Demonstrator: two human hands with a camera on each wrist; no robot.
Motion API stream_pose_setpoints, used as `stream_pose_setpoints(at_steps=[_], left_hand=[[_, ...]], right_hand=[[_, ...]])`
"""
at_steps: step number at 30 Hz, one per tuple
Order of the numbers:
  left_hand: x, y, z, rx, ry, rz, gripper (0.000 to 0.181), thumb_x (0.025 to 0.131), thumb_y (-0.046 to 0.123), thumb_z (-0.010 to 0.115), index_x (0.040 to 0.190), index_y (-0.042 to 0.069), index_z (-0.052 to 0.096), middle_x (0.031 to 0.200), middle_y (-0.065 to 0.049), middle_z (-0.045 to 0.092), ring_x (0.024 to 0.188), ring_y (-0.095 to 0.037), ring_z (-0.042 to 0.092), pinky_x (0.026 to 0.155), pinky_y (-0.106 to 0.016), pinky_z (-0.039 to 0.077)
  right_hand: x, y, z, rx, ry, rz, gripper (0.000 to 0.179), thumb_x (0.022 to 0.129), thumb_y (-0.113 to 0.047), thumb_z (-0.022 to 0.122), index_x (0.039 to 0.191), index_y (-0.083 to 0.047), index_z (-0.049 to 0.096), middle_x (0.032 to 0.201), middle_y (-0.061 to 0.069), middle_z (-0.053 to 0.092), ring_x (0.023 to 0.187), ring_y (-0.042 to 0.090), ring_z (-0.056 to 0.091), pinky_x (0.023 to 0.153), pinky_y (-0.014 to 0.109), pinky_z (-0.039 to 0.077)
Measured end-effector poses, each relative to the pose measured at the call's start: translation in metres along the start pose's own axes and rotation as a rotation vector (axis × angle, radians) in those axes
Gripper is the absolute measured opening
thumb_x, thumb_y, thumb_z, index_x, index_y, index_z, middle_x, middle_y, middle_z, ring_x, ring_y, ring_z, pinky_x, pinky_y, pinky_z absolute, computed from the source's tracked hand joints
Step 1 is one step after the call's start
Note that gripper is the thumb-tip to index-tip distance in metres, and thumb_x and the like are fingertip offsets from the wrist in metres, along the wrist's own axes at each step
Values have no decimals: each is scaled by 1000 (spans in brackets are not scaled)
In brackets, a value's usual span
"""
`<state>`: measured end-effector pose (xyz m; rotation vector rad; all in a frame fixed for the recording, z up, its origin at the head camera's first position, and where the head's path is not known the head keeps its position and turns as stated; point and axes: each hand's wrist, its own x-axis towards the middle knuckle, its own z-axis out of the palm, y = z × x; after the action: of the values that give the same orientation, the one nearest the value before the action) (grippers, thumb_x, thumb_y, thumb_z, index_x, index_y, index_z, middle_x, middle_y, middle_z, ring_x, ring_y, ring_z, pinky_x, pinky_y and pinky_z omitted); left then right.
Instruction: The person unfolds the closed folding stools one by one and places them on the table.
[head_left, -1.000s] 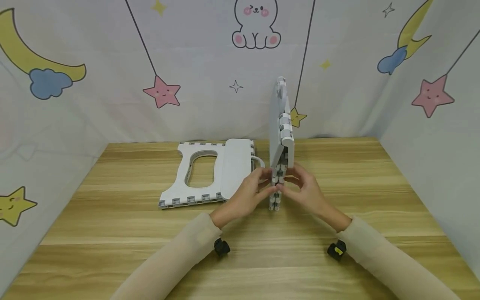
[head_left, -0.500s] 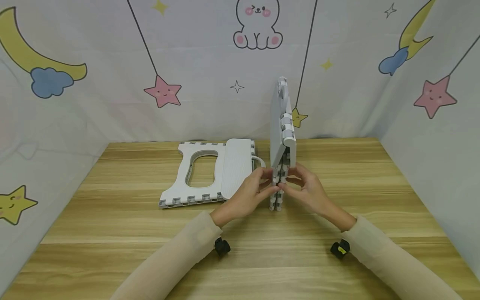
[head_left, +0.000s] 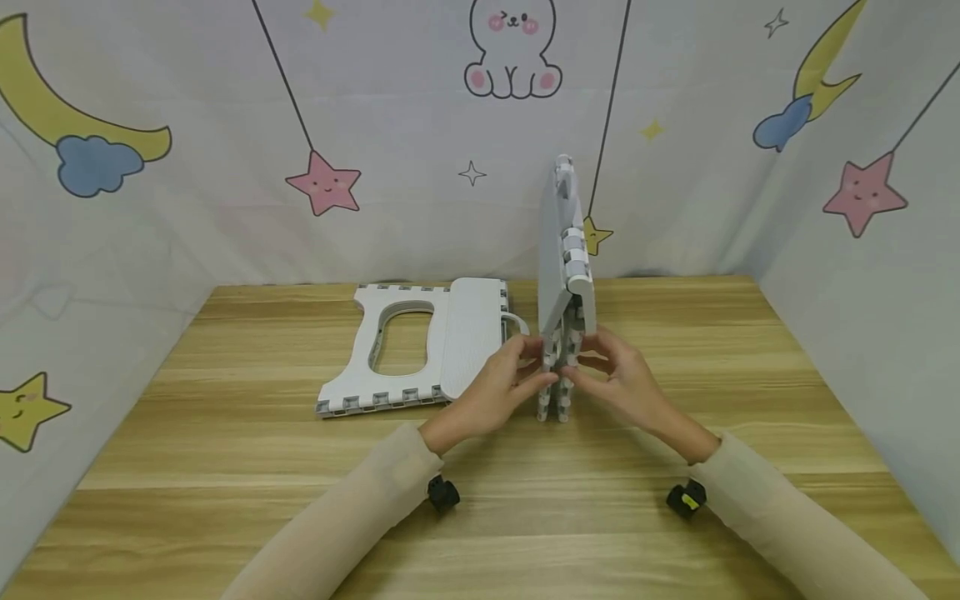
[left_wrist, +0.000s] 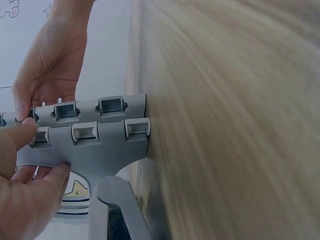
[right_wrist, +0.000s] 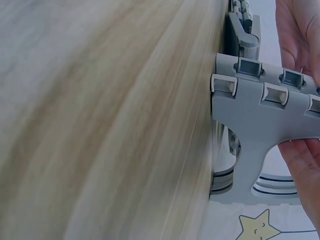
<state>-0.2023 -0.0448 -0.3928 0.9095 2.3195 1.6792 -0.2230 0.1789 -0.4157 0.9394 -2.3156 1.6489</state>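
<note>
A white folding stool (head_left: 557, 267) stands on edge on the table, mostly folded, its two leg panels slightly apart at the near end. My left hand (head_left: 495, 387) grips the left leg panel, thumb on the near edge. Opposite it, my right hand (head_left: 618, 383) grips the right panel in the same way. The left wrist view shows the hinged edges of the leg panel (left_wrist: 90, 147) with a narrow gap between the two rows. From the right wrist view, the near panel (right_wrist: 255, 115) rests against the table, and some fingers are hidden behind it.
A second white folding stool (head_left: 474, 342) lies folded flat on the wooden table (head_left: 495, 533), close to the left of the upright one, its handle loop (head_left: 517, 321) facing it. A patterned curtain (head_left: 405, 125) encloses the back and sides.
The right leg panel has shifted slightly right with my right hand, widening the gap between the panels. My left hand and the flat stool stay put.
</note>
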Motion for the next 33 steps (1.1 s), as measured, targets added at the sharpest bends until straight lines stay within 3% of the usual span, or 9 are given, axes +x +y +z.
stream_pose_setpoints(at_steps=[3,7,16,33], left_hand=[[3,-14,2,6,4,-4,51,101,8,59,141,-10,34,142,-26,42,133,-35,44,111,-38,39],[4,-21,3,11,10,10,51,100,12,61,141,-6,37,141,-21,44,132,-30,46,110,-34,40],[3,-22,3,32,13,30,48,101,18,59,139,-3,39,137,-16,47,130,-24,48,107,-24,41],[5,-23,5,15,9,39,48,101,16,60,138,-5,38,136,-17,46,130,-24,48,106,-24,41]], right_hand=[[-1,0,-2,-10,8,-4,49,85,12,71,131,7,53,120,20,62,108,12,60,94,46,52],[-3,0,-5,-9,10,0,50,85,12,71,131,8,52,120,21,61,108,10,60,95,43,53],[-8,0,-11,-27,8,-3,52,85,14,69,134,8,50,119,20,61,109,9,60,95,38,52],[-16,4,-23,-61,11,-20,56,85,14,69,137,7,49,123,21,61,110,7,60,94,43,53]])
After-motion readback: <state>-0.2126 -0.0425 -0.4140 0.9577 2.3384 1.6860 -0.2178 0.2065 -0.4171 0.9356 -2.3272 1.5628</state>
